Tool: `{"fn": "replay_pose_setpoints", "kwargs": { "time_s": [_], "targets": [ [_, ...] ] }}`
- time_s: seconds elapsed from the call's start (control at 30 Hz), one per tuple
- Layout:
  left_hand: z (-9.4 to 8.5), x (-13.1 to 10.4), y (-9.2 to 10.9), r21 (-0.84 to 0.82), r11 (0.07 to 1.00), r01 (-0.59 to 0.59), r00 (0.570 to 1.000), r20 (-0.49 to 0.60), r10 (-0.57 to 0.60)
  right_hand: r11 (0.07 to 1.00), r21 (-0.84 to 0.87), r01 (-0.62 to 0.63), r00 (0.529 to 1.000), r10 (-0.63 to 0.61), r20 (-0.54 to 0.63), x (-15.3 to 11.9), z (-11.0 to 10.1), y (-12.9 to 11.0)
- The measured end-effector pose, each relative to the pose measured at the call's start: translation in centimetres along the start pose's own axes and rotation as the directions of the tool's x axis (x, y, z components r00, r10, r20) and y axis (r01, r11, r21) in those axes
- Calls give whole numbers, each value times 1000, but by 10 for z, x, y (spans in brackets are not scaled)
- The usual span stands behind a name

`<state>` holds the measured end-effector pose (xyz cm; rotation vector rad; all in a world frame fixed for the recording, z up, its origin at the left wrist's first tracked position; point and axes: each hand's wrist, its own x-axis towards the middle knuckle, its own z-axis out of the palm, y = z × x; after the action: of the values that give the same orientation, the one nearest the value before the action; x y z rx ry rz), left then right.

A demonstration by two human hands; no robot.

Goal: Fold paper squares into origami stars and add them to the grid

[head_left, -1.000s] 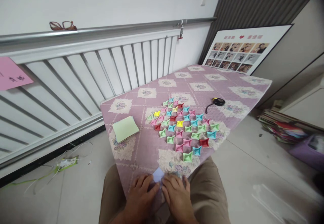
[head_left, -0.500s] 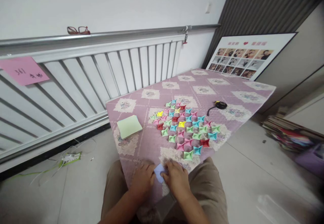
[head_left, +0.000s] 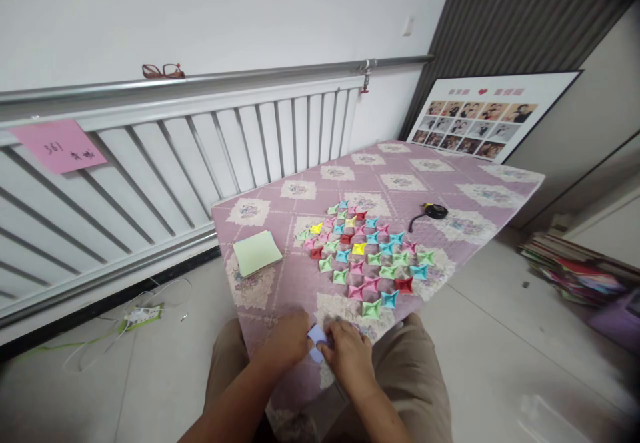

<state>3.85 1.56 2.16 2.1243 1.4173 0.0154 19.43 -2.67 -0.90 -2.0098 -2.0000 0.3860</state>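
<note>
A small folded blue-violet paper (head_left: pixel 317 343) lies at the near edge of the table, between my two hands. My left hand (head_left: pixel 290 341) is closed at the paper's left side, its fingers curled. From the right, my right hand (head_left: pixel 349 353) pinches the paper with thumb and fingers. Beyond my hands, several small folded paper pieces in green, pink, blue, red and yellow (head_left: pixel 359 249) stand in slanting rows. A stack of pale green paper sheets (head_left: pixel 257 253) rests on the table's left side.
The table (head_left: pixel 295 289) has a purple flowered cloth. A black tape measure (head_left: pixel 437 211) lies at the right. A white radiator (head_left: pixel 225 143) runs along the wall, and a photo board (head_left: pixel 470 123) leans at the back right.
My left hand has turned and its fingers have curled in more at the paper's left side. My right hand has hardly moved. The camera view has shifted slightly.
</note>
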Motion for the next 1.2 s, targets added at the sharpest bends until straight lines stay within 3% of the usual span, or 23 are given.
{"fn": "replay_pose_setpoints", "kwargs": {
  "time_s": [0.4,0.73,1.0,1.07,1.2],
  "targets": [
    [20,-2,-10,-33,999,-38,997,-70,36,996,87,38,999,-37,-5,2,6,7],
    [10,-3,-6,-29,994,-109,994,-17,108,972,167,163,984,-172,38,12,8,13],
    [2,-14,-1,-27,994,-105,990,-103,102,932,172,320,943,-331,41,18,-10,6],
    [-1,-16,1,18,992,-123,981,-150,125,925,147,351,935,-355,3,18,-18,1],
    [5,-19,-2,262,950,-167,951,-211,226,911,9,412,908,-410,-83,14,-19,-5]
  ]
}}
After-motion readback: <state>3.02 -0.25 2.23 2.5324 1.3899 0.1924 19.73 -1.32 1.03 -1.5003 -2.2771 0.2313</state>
